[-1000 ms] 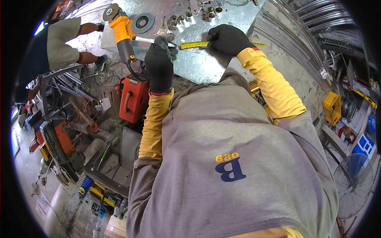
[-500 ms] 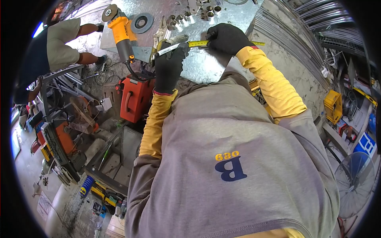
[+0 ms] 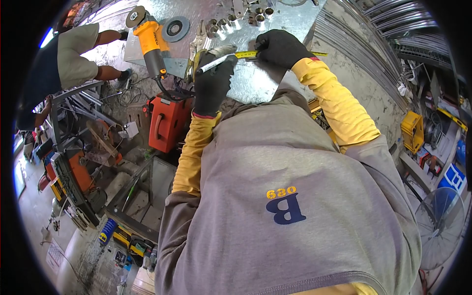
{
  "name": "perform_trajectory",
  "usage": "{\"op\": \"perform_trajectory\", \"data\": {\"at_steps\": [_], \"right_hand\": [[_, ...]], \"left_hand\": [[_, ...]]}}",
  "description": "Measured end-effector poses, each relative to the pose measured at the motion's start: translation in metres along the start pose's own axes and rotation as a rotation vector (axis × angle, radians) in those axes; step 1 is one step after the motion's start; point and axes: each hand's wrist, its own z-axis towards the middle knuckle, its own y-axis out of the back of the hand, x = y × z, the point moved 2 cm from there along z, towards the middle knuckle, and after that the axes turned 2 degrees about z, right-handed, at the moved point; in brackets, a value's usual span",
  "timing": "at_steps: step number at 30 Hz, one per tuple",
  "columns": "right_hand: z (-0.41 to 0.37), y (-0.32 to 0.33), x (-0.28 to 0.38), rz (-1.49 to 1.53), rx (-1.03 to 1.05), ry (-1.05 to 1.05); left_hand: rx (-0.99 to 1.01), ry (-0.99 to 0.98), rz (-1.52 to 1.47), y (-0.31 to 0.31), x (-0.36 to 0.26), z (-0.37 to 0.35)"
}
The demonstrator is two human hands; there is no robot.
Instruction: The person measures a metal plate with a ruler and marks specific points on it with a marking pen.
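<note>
Gloved in black, my left hand (image 3: 212, 87) is closed round a white marker (image 3: 215, 63) beside a metal tube (image 3: 222, 50). My right hand (image 3: 281, 48), also in a black glove, pinches a yellow tape measure (image 3: 246, 54) whose blade runs across toward my left hand and sticks out past my right wrist. Both hands are over the shiny metal table (image 3: 250, 83). Several short metal tube pieces (image 3: 233, 22) stand beyond them, near a pair of locking pliers (image 3: 200, 34).
A yellow angle grinder (image 3: 148, 42) and a grinding disc (image 3: 175, 29) lie at the table's left. Below is a red machine (image 3: 167, 123). Another person (image 3: 78, 54) is at the upper left. Long metal rods (image 3: 364, 54) lie at the right.
My left hand has shifted slightly right, and the marker in it has tilted and moved right. My right hand has stayed nearly still on the tape.
</note>
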Motion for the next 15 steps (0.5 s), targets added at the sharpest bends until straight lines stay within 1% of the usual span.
{"op": "perform_trajectory", "data": {"at_steps": [2,4,9,15], "right_hand": [[0.0,-0.001,-0.001,0.006,0.002,-0.001],[-0.001,-0.001,-0.002,0.034,-0.024,0.004],[-0.002,-0.001,0.001,0.01,-0.033,-0.006],[-0.002,-0.003,0.0,0.005,-0.041,-0.012]], "left_hand": [[0.047,0.366,0.04,-0.003,-0.006,-0.007],[0.077,0.354,0.02,-0.004,-0.001,-0.007],[0.107,0.434,0.018,-0.005,0.009,-0.014],[0.101,0.422,0.0,-0.009,0.011,-0.017]]}}
